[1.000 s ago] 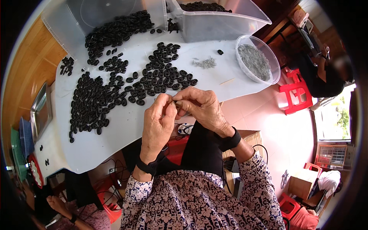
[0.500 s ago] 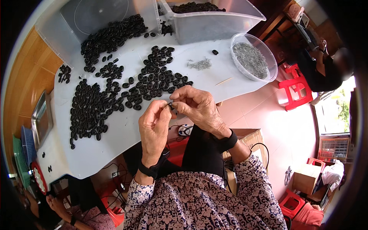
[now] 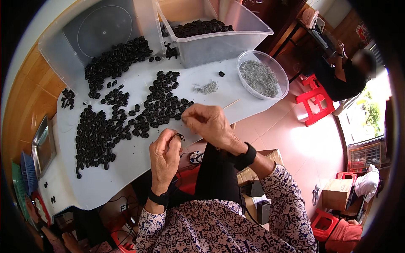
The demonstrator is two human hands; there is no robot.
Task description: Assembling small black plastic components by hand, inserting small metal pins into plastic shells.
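Observation:
Between thumb and forefinger, my left hand (image 3: 164,156) pinches a small black oval piece (image 3: 180,136) above the table's near edge. My right hand (image 3: 211,126) is up and to the right of it, apart from the piece. Its thumb and fingers are curled together, and whatever they may hold is too small to make out. Beyond my hands, many black oval pieces with holes (image 3: 158,107) lie spread on the pale table (image 3: 126,168). A denser group of these pieces (image 3: 90,139) sits at the left. Small silvery pins (image 3: 206,87) lie in a loose heap farther back.
A round clear tub (image 3: 283,93) of pins stands at the right, with a thin wooden stick (image 3: 231,103) before it. Clear bins (image 3: 219,48) with black pieces stand behind. Metal tray (image 3: 44,145) lies at left. Another person (image 3: 352,76) sits far right; another's arms show lower left.
My right hand has drawn away from the left, which keeps the black oval piece. The view has shifted, so the table sits slightly lower and further left.

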